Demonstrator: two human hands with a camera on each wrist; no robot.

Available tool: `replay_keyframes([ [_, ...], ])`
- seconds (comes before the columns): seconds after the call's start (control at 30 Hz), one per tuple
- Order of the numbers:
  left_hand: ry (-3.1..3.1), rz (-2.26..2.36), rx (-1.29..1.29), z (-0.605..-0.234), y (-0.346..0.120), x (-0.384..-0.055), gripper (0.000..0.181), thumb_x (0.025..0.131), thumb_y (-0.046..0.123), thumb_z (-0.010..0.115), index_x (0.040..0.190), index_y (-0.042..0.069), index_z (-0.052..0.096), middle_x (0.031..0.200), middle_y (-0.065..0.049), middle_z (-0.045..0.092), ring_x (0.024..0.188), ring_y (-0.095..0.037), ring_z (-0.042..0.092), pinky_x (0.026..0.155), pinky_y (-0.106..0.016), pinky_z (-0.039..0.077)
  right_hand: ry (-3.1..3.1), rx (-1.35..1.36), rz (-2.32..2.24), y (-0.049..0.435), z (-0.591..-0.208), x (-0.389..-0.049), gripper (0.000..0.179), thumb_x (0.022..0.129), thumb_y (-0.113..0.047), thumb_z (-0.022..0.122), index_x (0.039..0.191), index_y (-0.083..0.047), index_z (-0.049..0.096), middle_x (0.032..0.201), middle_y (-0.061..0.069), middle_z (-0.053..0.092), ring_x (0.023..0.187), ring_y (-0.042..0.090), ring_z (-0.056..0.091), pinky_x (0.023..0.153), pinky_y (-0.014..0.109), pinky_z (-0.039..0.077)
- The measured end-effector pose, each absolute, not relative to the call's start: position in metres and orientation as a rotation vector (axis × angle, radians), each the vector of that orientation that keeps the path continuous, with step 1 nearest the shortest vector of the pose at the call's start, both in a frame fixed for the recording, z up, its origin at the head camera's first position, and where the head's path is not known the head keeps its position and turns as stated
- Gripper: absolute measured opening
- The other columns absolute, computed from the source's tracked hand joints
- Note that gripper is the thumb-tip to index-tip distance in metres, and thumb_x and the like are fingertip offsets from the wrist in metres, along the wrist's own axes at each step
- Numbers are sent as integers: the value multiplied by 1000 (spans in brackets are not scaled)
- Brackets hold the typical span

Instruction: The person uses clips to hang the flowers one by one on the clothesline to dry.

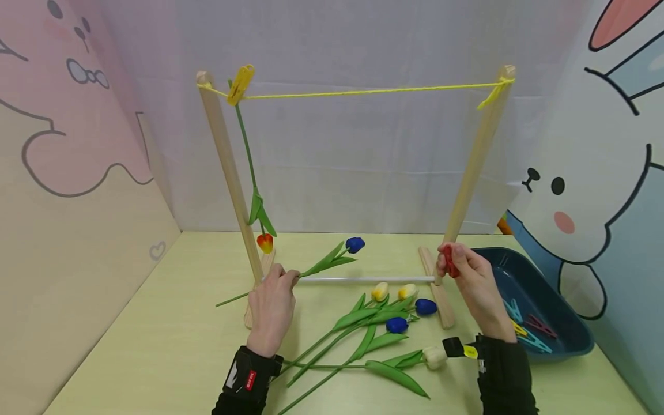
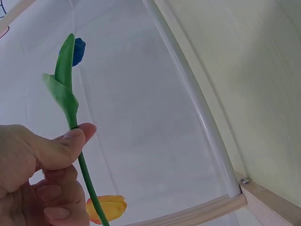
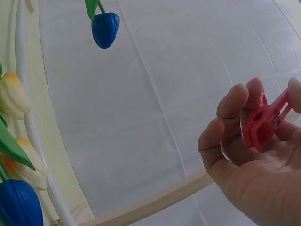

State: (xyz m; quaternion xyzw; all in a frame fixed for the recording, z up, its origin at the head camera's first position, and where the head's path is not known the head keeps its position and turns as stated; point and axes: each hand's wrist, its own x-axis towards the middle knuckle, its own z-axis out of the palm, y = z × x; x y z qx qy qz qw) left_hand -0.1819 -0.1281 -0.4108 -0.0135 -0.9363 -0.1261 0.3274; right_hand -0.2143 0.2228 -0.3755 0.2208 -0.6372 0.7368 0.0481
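My left hand pinches the green stem of a blue tulip between thumb and fingers, lifting it just above the table; the same tulip shows in the left wrist view with its leaves above my thumb. My right hand grips a red clothespin near the right wooden post; in the right wrist view the red clothespin sits between my curled fingers. A yellow string runs between the two posts. A yellow clothespin holds an orange-red tulip hanging head down by the left post.
Several tulips, yellow, blue and white, lie on the pale green table in front of the rack's white crossbar. A dark blue tray with several coloured clothespins sits at the right. Cartoon-printed walls enclose the table on three sides.
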Motion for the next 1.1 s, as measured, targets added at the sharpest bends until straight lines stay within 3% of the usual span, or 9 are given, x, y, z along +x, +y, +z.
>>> replay_keyframes([
  [0.23,-2351,-296,-83,-411,-128,-183,12,94,23,70,97,15,78,66,0,50,43,-11,20,44,-22,12,-1946,664,2250,223,-375,-215,26,109,-24,40,111,-15,65,88,-4,61,80,12,56,78,19,51],
  [0.37,-2296,-298,-107,-411,-128,-185,13,95,24,69,97,14,78,64,2,46,44,-8,15,45,-21,10,-1954,649,2250,222,-375,-215,26,109,-25,40,111,-15,65,88,-4,61,80,12,56,78,18,51],
  [0.47,-2253,-337,-129,-409,-128,-186,14,95,24,69,97,13,77,65,2,48,43,-7,19,45,-20,11,-1955,643,2252,222,-374,-215,26,109,-25,40,111,-15,65,88,-4,61,80,12,56,78,19,51],
  [0.63,-2164,-420,-182,-406,-129,-186,15,93,24,71,97,11,76,67,0,58,44,-12,39,45,-18,16,-1955,643,2254,222,-374,-215,27,109,-25,40,111,-14,65,88,-4,61,80,11,56,78,18,51],
  [0.73,-2123,-429,-183,-404,-130,-186,22,95,31,66,98,12,76,73,-1,70,53,-18,59,43,-18,23,-1952,651,2255,222,-374,-215,27,109,-24,40,111,-14,65,88,-4,61,80,11,56,78,18,51],
  [0.83,-2089,-425,-176,-402,-131,-186,27,96,36,62,98,13,77,80,-2,77,64,-22,70,40,-22,31,-1945,661,2261,222,-374,-215,27,109,-24,40,111,-14,65,89,-4,62,80,11,57,78,18,51],
  [0.97,-2054,-461,-197,-401,-132,-186,20,92,28,70,98,11,78,76,-5,76,62,-22,68,41,-26,35,-1946,676,2258,222,-375,-216,28,109,-24,39,112,-13,64,89,-3,61,81,12,57,78,18,51],
  [1.1,-2038,-562,-216,-399,-134,-188,14,89,16,75,100,8,78,75,-7,76,54,-21,64,42,-22,30,-1961,677,2239,222,-376,-216,28,110,-23,38,114,-13,64,90,-3,62,82,12,56,79,18,51],
])
